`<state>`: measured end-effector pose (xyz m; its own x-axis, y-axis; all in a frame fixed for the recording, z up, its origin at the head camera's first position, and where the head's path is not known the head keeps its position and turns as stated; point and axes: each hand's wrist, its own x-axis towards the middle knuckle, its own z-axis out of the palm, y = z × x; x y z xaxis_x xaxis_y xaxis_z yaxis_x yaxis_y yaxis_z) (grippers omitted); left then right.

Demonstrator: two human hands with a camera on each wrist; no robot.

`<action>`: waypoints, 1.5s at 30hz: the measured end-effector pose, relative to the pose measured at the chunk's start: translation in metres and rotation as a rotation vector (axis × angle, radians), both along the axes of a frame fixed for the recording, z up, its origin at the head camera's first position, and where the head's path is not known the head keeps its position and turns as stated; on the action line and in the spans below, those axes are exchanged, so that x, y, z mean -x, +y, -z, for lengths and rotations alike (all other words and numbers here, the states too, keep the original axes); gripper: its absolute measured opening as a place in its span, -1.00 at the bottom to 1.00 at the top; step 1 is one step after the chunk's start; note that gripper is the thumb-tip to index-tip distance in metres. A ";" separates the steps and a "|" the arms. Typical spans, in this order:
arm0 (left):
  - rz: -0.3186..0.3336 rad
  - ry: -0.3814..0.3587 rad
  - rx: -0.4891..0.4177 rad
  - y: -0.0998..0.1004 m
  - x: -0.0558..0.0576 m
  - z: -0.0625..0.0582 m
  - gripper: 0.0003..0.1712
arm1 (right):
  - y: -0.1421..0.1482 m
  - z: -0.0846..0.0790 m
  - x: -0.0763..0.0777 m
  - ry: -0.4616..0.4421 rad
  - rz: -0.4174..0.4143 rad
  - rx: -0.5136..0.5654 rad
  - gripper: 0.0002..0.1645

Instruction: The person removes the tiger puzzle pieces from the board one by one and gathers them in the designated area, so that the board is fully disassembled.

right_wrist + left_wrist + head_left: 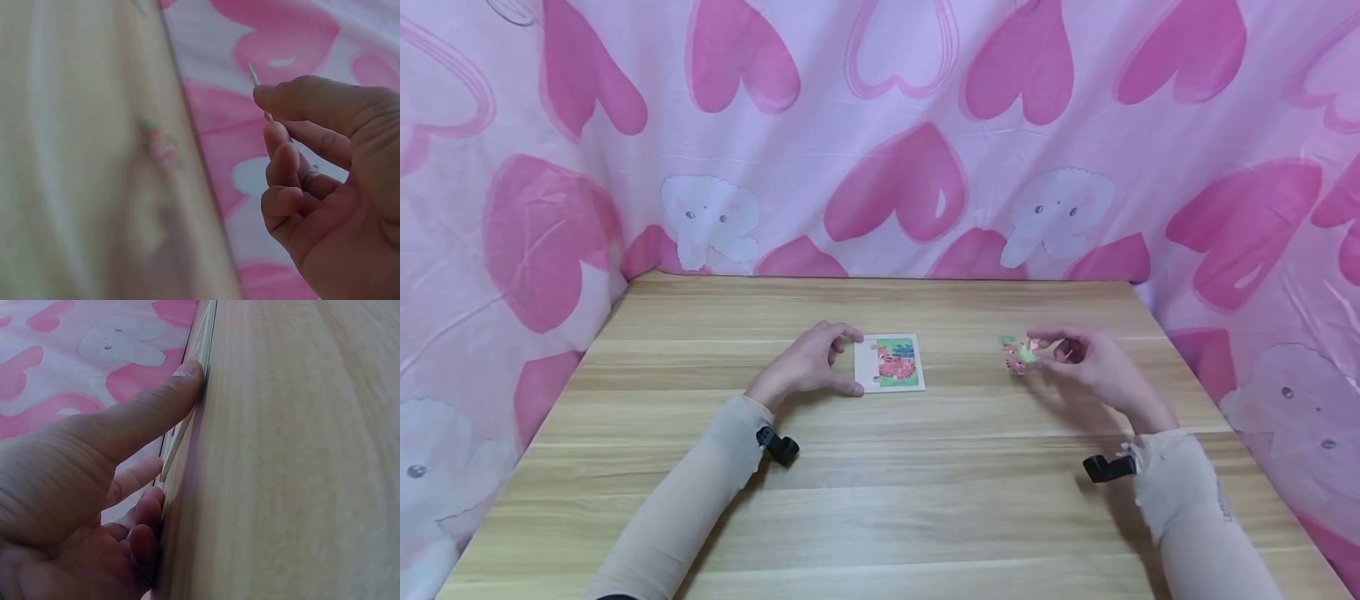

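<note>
Watching through the head camera: puzzle board [864, 367] lies on the wooden table [880, 500], near the middle, printed pieces [898, 367] covering its right-hand part, pale bare strip along the left. Left hand [808, 360] has its thumb and index finger spread across the board's left end, gripping opposite corners; remaining fingers bent. I can't tell from the left wrist view whether that end sits fully flat.

Right hand [1097, 367] is nearly closed at the tips, pinching one thin piece [252, 74] between thumb and fingertip, off the table. Loose pieces [1015, 365] lie just past its fingertips, well apart from the board; too blurred in the right wrist view for me to count.

Risks, my judgement. Held piece is thin and caught by little area, so a loose or uneven pinch could let it twist or drop. Fingertips hang close to the loose pieces; a low sweep could scatter them or flip one over. Left thumb pressing too hard or lifting could tip the board and pop pieces out, since I see nothing clamping them from above. Too light a hold there and the board could slide under any push. Left fingertips also crowd the bare strip, so they could block access.
</note>
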<state>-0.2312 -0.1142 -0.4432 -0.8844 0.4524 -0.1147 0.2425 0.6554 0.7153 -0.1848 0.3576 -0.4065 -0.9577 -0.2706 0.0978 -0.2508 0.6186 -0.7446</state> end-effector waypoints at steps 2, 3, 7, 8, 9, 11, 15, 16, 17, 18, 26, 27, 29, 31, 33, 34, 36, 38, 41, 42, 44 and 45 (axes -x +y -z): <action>-0.001 -0.006 0.000 0.000 0.000 0.000 0.04 | 0.002 0.009 -0.004 -0.026 -0.024 0.012 -0.46; -0.001 -0.009 -0.001 0.000 0.000 0.001 0.04 | 0.003 0.013 -0.006 -0.040 -0.037 0.020 -0.46; -0.002 -0.013 0.001 -0.001 -0.001 0.001 0.04 | 0.005 0.030 -0.009 -0.098 -0.081 0.036 -0.45; -0.001 -0.013 0.001 -0.001 -0.001 0.001 0.04 | 0.005 0.033 -0.009 -0.115 -0.082 0.037 -0.46; 0.002 -0.010 0.003 -0.001 -0.001 0.001 0.04 | 0.006 0.036 -0.009 -0.130 -0.085 0.042 -0.46; 0.007 -0.006 0.007 -0.001 -0.001 0.001 0.04 | 0.006 0.041 -0.008 -0.139 -0.089 0.046 -0.46; 0.005 -0.001 0.009 0.000 0.000 0.001 0.03 | 0.007 0.044 -0.009 -0.128 -0.098 0.060 -0.49; 0.003 -0.002 0.008 0.000 0.000 0.001 0.03 | 0.007 0.045 -0.009 -0.124 -0.100 0.059 -0.50; 0.000 -0.002 0.006 0.000 0.000 0.000 0.03 | 0.007 0.044 -0.009 -0.124 -0.102 0.060 -0.51; -0.001 -0.004 0.006 0.000 0.000 0.000 0.03 | 0.007 0.044 -0.009 -0.125 -0.105 0.061 -0.52; -0.002 -0.008 -0.002 -0.001 0.001 0.002 0.03 | 0.008 0.044 -0.010 -0.142 -0.133 0.039 -0.51; -0.002 -0.009 -0.004 -0.001 0.001 0.002 0.04 | 0.008 0.045 -0.011 -0.146 -0.134 0.037 -0.52; 0.000 -0.006 -0.002 -0.001 0.001 0.001 0.04 | 0.008 0.045 -0.011 -0.154 -0.130 0.037 -0.52; 0.002 -0.004 -0.001 -0.001 0.001 0.001 0.05 | 0.008 0.045 -0.012 -0.162 -0.123 0.035 -0.52; 0.003 -0.004 0.001 -0.001 0.001 0.000 0.05 | 0.008 0.045 -0.012 -0.168 -0.119 0.030 -0.51; 0.003 -0.003 0.003 -0.001 0.001 0.000 0.05 | 0.008 0.045 -0.012 -0.169 -0.117 0.025 -0.51; 0.003 -0.006 0.005 -0.001 0.001 0.000 0.05 | 0.008 0.044 -0.013 -0.172 -0.116 0.017 -0.51; 0.001 -0.010 0.006 -0.001 0.001 0.000 0.04 | 0.008 0.044 -0.013 -0.177 -0.116 0.015 -0.50; 0.000 -0.016 0.005 -0.001 0.001 -0.001 0.04 | 0.008 0.044 -0.013 -0.182 -0.114 0.016 -0.50; 0.000 -0.017 0.005 -0.001 0.001 -0.001 0.04 | 0.008 0.044 -0.013 -0.183 -0.114 0.016 -0.49; -0.002 -0.019 0.002 -0.001 0.001 -0.001 0.04 | 0.008 0.044 -0.013 -0.184 -0.112 0.014 -0.49; -0.003 -0.019 0.001 -0.001 0.001 0.000 0.05 | 0.008 0.044 -0.012 -0.185 -0.111 0.011 -0.49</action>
<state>-0.2319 -0.1148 -0.4428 -0.8834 0.4497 -0.1316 0.2270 0.6565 0.7194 -0.1723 0.3657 -0.4503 -0.9241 -0.3750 -0.0733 -0.1751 0.5862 -0.7910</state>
